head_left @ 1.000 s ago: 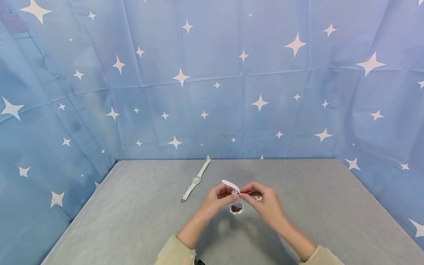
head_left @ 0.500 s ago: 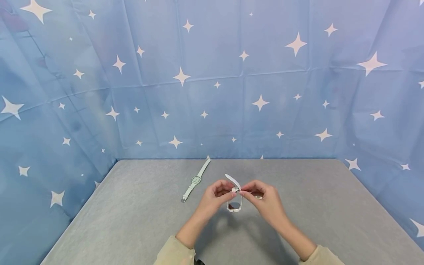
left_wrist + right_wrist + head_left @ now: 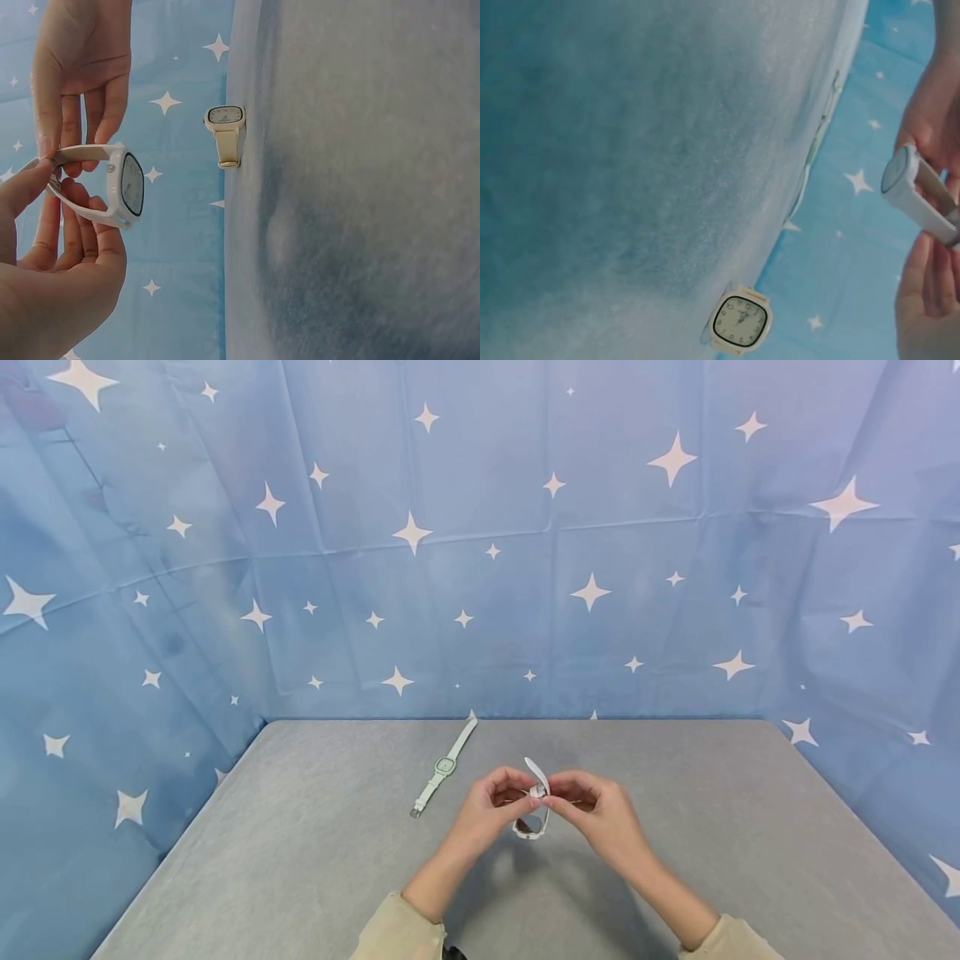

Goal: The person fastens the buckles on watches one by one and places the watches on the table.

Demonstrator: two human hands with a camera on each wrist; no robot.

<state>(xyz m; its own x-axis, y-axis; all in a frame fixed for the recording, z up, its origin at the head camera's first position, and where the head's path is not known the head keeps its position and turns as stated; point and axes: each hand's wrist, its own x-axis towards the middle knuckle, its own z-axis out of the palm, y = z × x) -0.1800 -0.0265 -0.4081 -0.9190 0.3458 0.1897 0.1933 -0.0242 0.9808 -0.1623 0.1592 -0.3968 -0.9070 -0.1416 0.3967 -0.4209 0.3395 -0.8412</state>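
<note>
A white wristwatch (image 3: 528, 836) hangs between both hands above the table, its strap bent into a loop and its dial at the bottom. My left hand (image 3: 482, 814) pinches the strap near the buckle with thumb and fingers. From the other side my right hand (image 3: 609, 820) pinches the strap where its ends meet. One strap end (image 3: 538, 773) sticks up past the fingertips. In the left wrist view the looped watch (image 3: 129, 186) shows its dial side-on, and the strap ends partly vanish behind the fingers. Fingers hide much of the buckle.
A pale green wristwatch (image 3: 444, 767) lies stretched out on the grey table (image 3: 337, 860), left of the hands. Another watch, cream with a square dial (image 3: 739, 321), rests on the table near the right hand. A blue star-printed cloth (image 3: 480, 585) hangs behind.
The upper strap end has swung from leaning left to nearly upright. The held watch has shifted slightly left and up. Both hands keep their pinch and have barely moved.
</note>
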